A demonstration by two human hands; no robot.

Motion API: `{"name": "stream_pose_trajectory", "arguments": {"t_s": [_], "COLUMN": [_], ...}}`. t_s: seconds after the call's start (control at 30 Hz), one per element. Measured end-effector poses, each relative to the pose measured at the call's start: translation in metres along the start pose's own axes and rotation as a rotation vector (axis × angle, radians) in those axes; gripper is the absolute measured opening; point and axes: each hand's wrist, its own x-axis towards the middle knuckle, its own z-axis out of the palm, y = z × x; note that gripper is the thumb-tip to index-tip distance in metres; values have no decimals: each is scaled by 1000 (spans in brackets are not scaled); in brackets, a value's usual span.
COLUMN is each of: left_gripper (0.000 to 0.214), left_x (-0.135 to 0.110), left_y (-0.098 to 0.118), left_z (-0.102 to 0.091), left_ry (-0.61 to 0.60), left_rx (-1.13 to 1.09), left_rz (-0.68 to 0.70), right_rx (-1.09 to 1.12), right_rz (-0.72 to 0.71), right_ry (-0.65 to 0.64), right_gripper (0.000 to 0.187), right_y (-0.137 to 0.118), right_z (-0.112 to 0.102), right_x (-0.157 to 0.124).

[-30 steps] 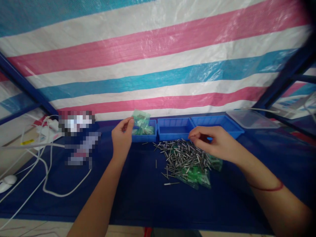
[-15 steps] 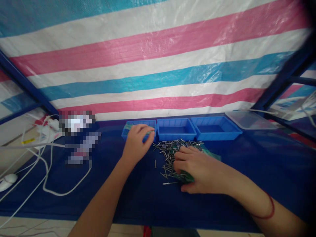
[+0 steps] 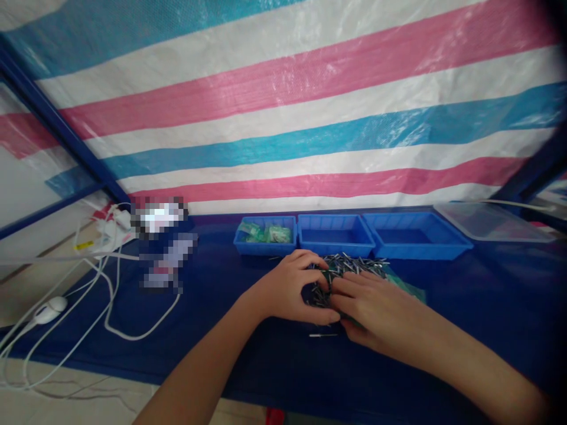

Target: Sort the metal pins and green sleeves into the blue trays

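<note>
A heap of small metal pins (image 3: 357,264) lies on the blue table cover in front of three blue bins. Flat green plastic bags (image 3: 410,289) stick out from under the heap on its right. My left hand (image 3: 287,289) and my right hand (image 3: 376,310) meet at the heap's near left edge. Their fingers are curled and pressed together on a small green bag (image 3: 330,276), of which only a dark corner shows. The left blue bin (image 3: 241,243) holds several filled green bags (image 3: 268,234). One loose pin (image 3: 323,335) lies just below my hands.
The middle blue bin (image 3: 334,245) and the right blue bin (image 3: 416,251) stand beside the left one. A clear plastic tray (image 3: 491,221) sits at the far right. At the left are white cables (image 3: 133,330), a mouse (image 3: 49,307) and a blurred-out object (image 3: 163,248). A striped tarpaulin hangs behind.
My left hand dropped a filled green bag into the left bin and came back to the heap. My right hand reached into the heap and drew toward the left hand. The camera shifted left.
</note>
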Motion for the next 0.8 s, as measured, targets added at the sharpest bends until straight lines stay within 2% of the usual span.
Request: {"name": "stream_pose_trajectory", "arguments": {"t_s": [0.23,0.43,0.8], "left_gripper": [46,50,32], "left_x": [-1,-3,-3], "left_y": [-7,-15,-11], "left_z": [6,11,17], "left_ry": [-34,-30,-29], "left_rx": [70,130,126], "left_rz": [36,6,-67], "right_rx": [-71,-165,-116], "right_rz": [-41,-48,52], "right_ry": [71,131,107], "right_gripper": [5,2,12], "right_y": [2,5,11], "right_z": [9,18,18], "right_x": [5,7,5]}}
